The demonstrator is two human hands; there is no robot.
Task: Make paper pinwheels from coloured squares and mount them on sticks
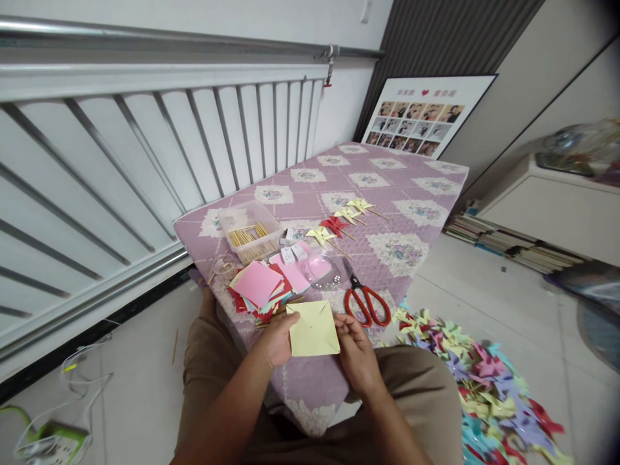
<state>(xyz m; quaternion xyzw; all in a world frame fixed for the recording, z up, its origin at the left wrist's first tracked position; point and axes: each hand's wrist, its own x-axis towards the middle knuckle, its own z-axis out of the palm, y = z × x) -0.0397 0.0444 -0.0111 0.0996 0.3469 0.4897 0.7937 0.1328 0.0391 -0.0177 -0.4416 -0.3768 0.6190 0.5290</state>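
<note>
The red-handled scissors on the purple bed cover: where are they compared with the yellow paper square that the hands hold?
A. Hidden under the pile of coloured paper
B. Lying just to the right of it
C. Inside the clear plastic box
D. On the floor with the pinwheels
B: the red-handled metal scissors lie on the purple patterned bed cover, just right of the yellow paper square that the left hand and right hand hold.

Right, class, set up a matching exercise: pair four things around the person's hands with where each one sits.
Things:
1. yellow paper square
2. red scissors
3. wooden sticks
4. pile of paper pinwheels

Places:
A. in the clear plastic box
B. on the floor
C. held between the left hand and right hand
D. flat on the purple quilt, right of the paper

Pairs: 1-C, 2-D, 3-A, 4-B
</note>
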